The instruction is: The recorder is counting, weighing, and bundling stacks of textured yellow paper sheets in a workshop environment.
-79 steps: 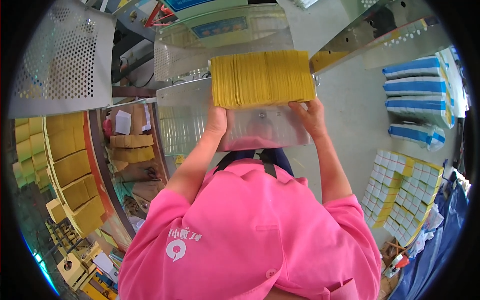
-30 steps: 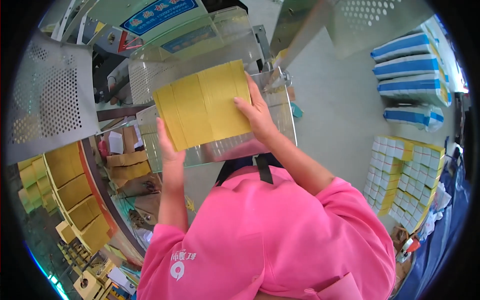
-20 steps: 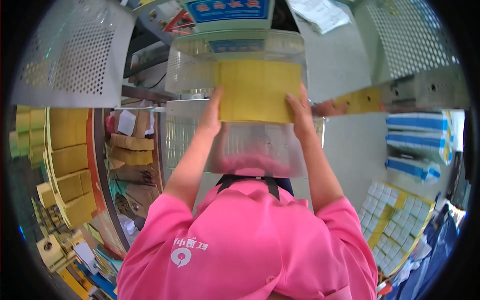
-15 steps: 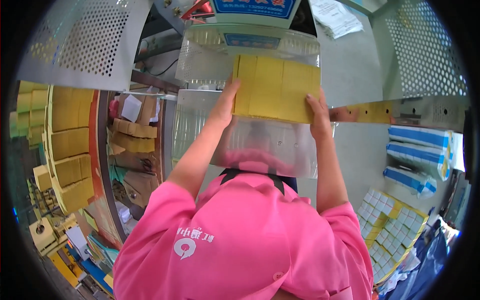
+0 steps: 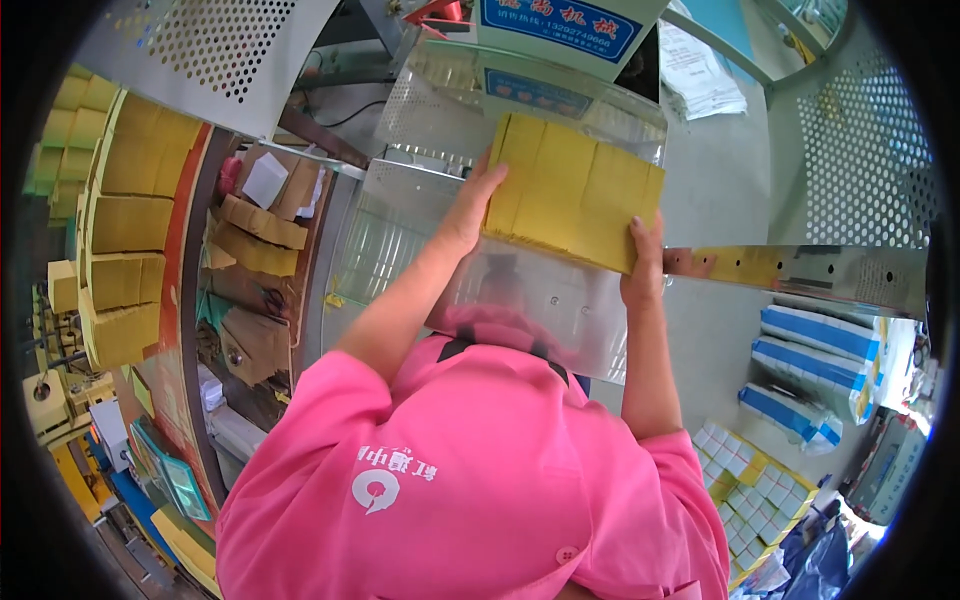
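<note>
A block of yellow-brown card or paper pieces (image 5: 572,195), packed tight with seams running front to back, is gripped between my hands. My left hand (image 5: 474,207) presses on its left end with the thumb over the top edge. At its right end my right hand (image 5: 645,262) holds the near corner, thumb on top, other fingers mostly hidden. The block is over a shiny metal plate (image 5: 530,315) that mirrors my pink shirt; whether it touches the plate I cannot tell. Behind it is a clear plastic guard (image 5: 430,100) on the machine.
Stacked yellow card blocks (image 5: 130,225) fill a rack on the left, beside a shelf with brown card scraps (image 5: 258,250). A perforated metal rail (image 5: 790,268) extends right. Blue-and-white wrapped packs (image 5: 815,360) and a box of small white bundles (image 5: 750,490) stand at lower right.
My view has turned slightly, shifting the surroundings. The block now slants more, its right end nearer to me; both hands keep their hold on it.
</note>
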`<state>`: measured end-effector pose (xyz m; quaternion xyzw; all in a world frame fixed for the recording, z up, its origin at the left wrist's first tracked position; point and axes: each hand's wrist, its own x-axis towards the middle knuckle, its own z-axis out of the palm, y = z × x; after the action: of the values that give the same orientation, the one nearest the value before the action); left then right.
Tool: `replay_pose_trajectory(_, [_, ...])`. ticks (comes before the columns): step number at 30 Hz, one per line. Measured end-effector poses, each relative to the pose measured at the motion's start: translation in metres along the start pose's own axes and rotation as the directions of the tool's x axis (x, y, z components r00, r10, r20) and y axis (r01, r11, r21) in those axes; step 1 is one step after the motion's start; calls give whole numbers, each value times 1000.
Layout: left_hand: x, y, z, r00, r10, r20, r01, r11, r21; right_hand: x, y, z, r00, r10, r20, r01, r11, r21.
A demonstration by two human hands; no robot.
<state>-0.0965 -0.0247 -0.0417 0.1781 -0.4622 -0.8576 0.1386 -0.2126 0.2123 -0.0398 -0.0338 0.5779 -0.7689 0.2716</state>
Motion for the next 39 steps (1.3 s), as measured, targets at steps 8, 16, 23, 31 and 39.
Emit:
replay_pose_trajectory(8, [-1, -9, -5, 998, -50, -30, 50, 999, -15, -6, -6, 14, 1000, 1, -9, -1, 999, 54])
replay_pose_trajectory(16, [-3, -15, 1, 997, -75, -7, 75, 997, 0, -1, -2, 8, 999, -8, 33, 6, 998, 55])
replay_pose_trajectory(23, [1, -15, 10, 992, -125, -30, 128, 982, 139, -1, 4, 2, 996, 59, -63, -55, 996, 66])
replay_pose_trajectory(31, [-1, -11, 26, 991, -135, 3, 131, 967, 219, 7, 6, -4, 994, 93, -51, -86, 989, 121])
replay_pose_trajectory(39, [-6, -20, 32, 993, -115, -1, 113, 970, 217, 20, 40, -25, 994, 51, -92, -48, 998, 39])
